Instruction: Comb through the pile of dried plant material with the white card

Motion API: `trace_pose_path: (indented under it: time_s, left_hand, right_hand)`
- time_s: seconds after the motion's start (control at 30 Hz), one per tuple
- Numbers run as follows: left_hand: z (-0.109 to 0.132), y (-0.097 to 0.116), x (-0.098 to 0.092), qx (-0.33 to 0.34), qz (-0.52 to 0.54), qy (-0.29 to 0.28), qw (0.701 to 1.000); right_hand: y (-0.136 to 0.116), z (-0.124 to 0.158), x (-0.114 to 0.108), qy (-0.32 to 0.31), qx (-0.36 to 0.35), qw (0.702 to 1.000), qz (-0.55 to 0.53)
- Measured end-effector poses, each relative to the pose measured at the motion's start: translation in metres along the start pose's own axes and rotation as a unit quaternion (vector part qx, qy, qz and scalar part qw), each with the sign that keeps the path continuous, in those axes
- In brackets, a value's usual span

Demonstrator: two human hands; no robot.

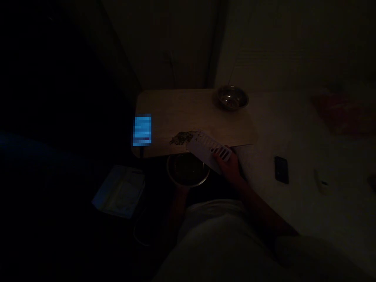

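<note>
The room is very dark. My right hand grips a flat white plastic piece with a row of slots; its exact kind is unclear. Its far end touches or overlaps a small heap of dark and pale bits on the wooden table, near the front edge. Just below that edge is a round metal bowl, its inside dark. My left hand supports the bowl from the near side, with its fingers hidden beneath.
A second metal bowl stands at the table's back right. A lit, blurred screen is at the left end. A pale package lies lower left. On the pale surface at right are a dark phone and a small light object.
</note>
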State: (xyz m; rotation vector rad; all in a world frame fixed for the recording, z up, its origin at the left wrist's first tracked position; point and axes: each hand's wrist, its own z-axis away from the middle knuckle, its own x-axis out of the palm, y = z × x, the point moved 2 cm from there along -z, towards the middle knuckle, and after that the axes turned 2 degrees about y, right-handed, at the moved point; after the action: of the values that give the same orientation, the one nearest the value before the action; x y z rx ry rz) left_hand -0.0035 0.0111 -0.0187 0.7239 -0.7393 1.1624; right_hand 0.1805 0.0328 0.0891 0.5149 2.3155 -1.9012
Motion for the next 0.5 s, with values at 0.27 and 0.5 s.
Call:
trace_pose_path:
  time_s: [0.27, 0.5]
  left_hand:
    - [-0.003, 0.0025, -0.0025, -0.019, 0.019, 0.006, 1.0]
    - [-0.0018, 0.0017, 0.0003, -0.026, 0.01, 0.026, 0.999]
  right_hand:
    - [0.002, 0.0027, 0.0006, -0.013, 0.009, 1.0, -0.012]
    - [-0.0025, 0.0041, 0.0047, -0.033, 0.007, 0.999, -0.012]
